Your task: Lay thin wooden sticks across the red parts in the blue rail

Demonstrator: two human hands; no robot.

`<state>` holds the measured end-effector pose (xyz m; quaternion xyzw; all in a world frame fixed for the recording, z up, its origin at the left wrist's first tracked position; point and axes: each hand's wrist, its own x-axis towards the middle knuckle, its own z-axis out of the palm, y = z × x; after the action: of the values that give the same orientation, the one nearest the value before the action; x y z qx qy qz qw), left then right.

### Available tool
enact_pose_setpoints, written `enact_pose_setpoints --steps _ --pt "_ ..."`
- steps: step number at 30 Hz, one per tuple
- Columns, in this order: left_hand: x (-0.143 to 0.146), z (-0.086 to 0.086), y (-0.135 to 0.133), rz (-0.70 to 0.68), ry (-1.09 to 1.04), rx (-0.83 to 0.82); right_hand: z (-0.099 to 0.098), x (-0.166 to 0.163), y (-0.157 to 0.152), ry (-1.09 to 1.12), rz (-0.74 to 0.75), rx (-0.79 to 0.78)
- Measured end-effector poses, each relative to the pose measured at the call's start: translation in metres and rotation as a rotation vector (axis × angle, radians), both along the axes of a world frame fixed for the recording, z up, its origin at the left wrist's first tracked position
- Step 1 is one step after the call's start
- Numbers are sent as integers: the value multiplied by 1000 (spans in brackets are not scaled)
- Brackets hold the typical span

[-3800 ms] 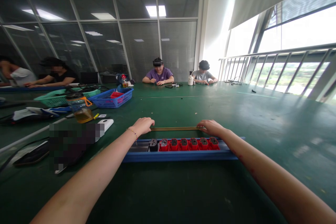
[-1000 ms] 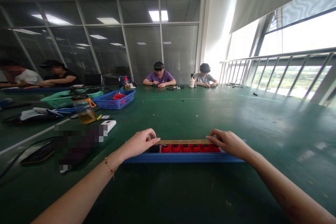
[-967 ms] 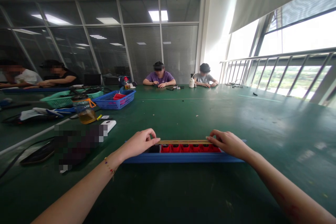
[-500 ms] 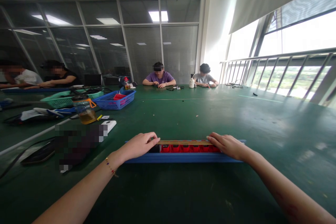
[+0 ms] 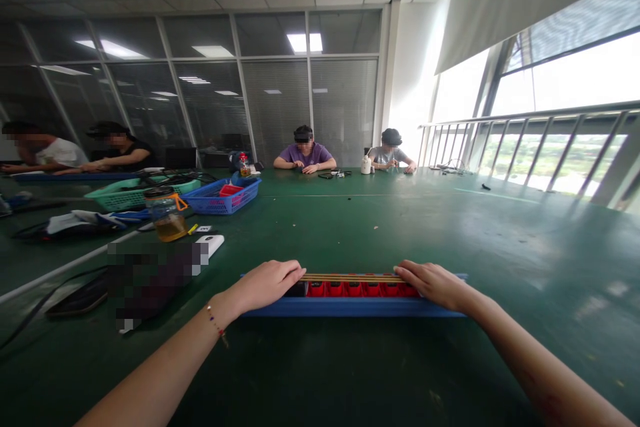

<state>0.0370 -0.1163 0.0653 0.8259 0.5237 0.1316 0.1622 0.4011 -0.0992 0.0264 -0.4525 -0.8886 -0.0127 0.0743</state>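
A long blue tray (image 5: 350,307) lies across the table in front of me. Small red bins (image 5: 353,289) stand in a row inside it, with dark contents too small to name. Thin brown-and-yellow strips (image 5: 350,277) run lengthwise over the tray's far side. My left hand (image 5: 273,283) is closed over the strips' left end, thumb and fingers together, beside a black part (image 5: 297,289). At the opposite end my right hand (image 5: 431,282) has its fingers curled over the strips. Both palms hide the tray's ends.
To the left are a jar (image 5: 169,217) of amber liquid, a blue basket (image 5: 223,200), a green basket (image 5: 113,197) and a white-ended object (image 5: 216,244) beside a dark pouch. Several people sit along the far side of the green table (image 5: 320,373).
The whole scene sits slightly lower in the picture as the camera has tilted. Both hands keep their places on the strips. A person at the far right has shifted their hands.
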Motion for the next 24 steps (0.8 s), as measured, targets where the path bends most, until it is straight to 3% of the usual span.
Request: enact_pose_setpoints --steps 8,18,24 --pt "-12 3 7 -22 -67 -52 13 -5 -6 174 -121 -177" --pt "-27 8 11 34 -99 -81 15 -7 -9 197 -141 -186" --pt "-32 7 14 -15 -71 -101 16 -7 -10 186 -138 -191"
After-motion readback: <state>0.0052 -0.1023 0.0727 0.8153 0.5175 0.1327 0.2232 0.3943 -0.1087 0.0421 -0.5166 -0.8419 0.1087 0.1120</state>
